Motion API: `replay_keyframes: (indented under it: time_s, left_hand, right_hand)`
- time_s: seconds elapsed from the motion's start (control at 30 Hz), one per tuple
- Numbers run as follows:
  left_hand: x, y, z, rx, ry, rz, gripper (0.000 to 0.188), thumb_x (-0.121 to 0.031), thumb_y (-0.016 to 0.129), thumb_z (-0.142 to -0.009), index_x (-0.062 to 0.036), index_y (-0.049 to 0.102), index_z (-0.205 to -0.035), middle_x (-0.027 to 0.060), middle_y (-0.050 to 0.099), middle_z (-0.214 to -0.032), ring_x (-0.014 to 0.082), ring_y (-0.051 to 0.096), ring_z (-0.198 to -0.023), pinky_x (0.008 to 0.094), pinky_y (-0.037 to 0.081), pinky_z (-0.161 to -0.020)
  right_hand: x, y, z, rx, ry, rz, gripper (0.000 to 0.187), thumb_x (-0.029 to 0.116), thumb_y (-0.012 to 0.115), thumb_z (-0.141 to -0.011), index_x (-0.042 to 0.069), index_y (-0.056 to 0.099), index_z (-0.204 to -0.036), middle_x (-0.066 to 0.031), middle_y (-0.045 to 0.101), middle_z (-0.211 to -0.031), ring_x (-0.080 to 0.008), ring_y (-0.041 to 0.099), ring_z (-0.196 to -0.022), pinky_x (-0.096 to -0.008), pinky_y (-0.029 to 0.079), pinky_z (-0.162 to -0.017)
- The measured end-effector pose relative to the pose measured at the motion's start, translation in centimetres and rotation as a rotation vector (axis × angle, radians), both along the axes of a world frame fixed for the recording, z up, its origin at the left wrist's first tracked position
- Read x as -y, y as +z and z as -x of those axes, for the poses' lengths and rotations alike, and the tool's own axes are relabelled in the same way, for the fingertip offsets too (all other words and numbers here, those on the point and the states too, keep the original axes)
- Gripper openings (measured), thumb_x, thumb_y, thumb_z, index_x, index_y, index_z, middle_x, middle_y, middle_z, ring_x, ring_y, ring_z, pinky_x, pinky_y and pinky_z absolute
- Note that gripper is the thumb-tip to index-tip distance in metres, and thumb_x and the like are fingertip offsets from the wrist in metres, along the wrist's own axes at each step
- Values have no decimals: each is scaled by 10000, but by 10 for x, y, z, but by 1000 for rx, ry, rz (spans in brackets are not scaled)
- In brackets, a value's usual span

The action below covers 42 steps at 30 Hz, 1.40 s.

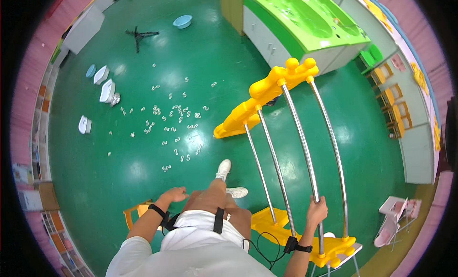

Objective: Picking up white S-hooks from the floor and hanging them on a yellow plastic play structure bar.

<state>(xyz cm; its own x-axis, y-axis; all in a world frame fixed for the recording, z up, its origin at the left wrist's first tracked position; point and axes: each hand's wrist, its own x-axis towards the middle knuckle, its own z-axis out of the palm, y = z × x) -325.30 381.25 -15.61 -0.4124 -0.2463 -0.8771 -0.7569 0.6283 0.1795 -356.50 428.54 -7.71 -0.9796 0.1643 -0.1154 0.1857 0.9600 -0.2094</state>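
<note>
My right hand (316,211) is wrapped around one of the steel bars of a rack with yellow plastic ends (274,83). The rack stands at my right, with several long bars running from its far yellow end to its near yellow end (305,239). My left hand (177,194) hangs beside my left thigh, its fingers loosely stretched, and nothing shows in it. Many white S-shaped hooks (180,119) lie scattered over the green floor ahead and to the left.
White basins (108,90) and a light blue basin (182,22) sit on the floor beyond the hooks, near a black tripod (138,34). A bright green sink counter (305,24) stands at the far right. Behind my left arm is a wooden chair (129,217); pink high chairs (393,219) stand right.
</note>
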Motion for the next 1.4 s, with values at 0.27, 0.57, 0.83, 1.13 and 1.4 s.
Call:
replay_keyframes:
  time_s: [0.27, 0.57, 0.83, 1.13, 1.4]
  left_hand:
    - [25, -38, -124, 188, 28, -120, 440, -405, 541, -875, -6, 670, -1007, 213, 680, -1051, 357, 648, -975, 456, 496, -854]
    - [83, -24, -177, -58, 143, -196, 426, -343, 525, -850, -18, 659, -1092, 197, 689, -1046, 357, 656, -939, 451, 502, -815]
    - [168, 10, -309, -53, 443, -108, 340, -285, 530, -830, 14, 674, -902, 205, 697, -900, 342, 667, -842, 441, 508, -778]
    - [189, 55, -347, 82, 650, -127, 314, -250, 528, -841, 24, 671, -895, 174, 711, -830, 288, 705, -761, 402, 541, -748]
    - [180, 80, -319, 24, 842, -157, 266, -226, 568, -854, 7, 661, -945, 169, 708, -878, 253, 700, -750, 358, 543, -697]
  right_hand:
    - [42, 1, -67, 76, 127, 36, 382, 418, 712, -793, 43, 648, -761, -211, 649, -713, -449, 625, -723, -532, 472, -642]
    - [130, 0, -123, 44, 65, -31, 427, 458, 723, -779, 44, 628, -739, -180, 643, -683, -440, 617, -694, -520, 466, -627]
    - [250, 11, -144, -16, 84, -79, 439, 475, 720, -780, 44, 638, -773, -171, 671, -720, -418, 639, -704, -512, 475, -629]
    - [359, 12, -91, 1, 114, -79, 463, 504, 678, -804, 55, 691, -919, -186, 699, -833, -419, 664, -781, -517, 501, -666]
    - [447, 22, -37, 37, 185, -25, 422, 456, 675, -811, 38, 659, -873, -198, 692, -821, -431, 658, -794, -524, 501, -687]
